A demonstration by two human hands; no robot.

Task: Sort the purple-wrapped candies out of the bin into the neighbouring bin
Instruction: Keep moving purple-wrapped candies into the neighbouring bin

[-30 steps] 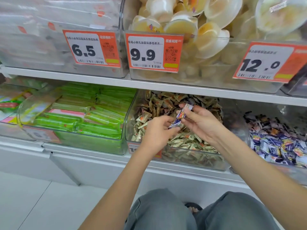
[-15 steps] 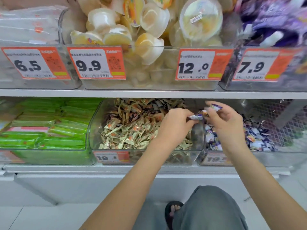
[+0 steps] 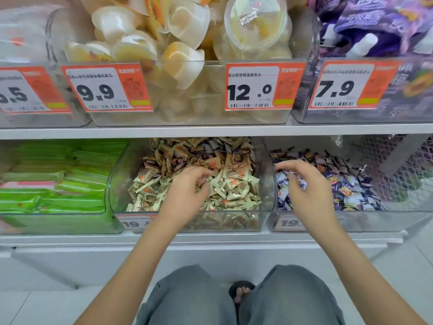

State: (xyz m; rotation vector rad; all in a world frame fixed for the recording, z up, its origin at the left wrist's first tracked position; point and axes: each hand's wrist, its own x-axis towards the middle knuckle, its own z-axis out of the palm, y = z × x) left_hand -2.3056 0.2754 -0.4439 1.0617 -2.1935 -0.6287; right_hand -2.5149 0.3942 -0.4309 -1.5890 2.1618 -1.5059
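My right hand (image 3: 307, 184) now hangs over the neighbouring bin (image 3: 328, 221), fingers spread and relaxed, holding nothing. Half a second ago it pinched purple-wrapped candies near the wall between the bins; they are no longer in my grasp, so I judge them dropped onto the purple-wrapped candies (image 3: 346, 186) heaped there. My left hand (image 3: 187, 186) has moved back into the source bin (image 3: 234, 224), fingers curled down into the gold-wrapped candies (image 3: 234, 184); I cannot tell whether it grips one. Dark wrappers (image 3: 218, 146) lie at the rear of that bin. One transfer appears complete; sorting continues.
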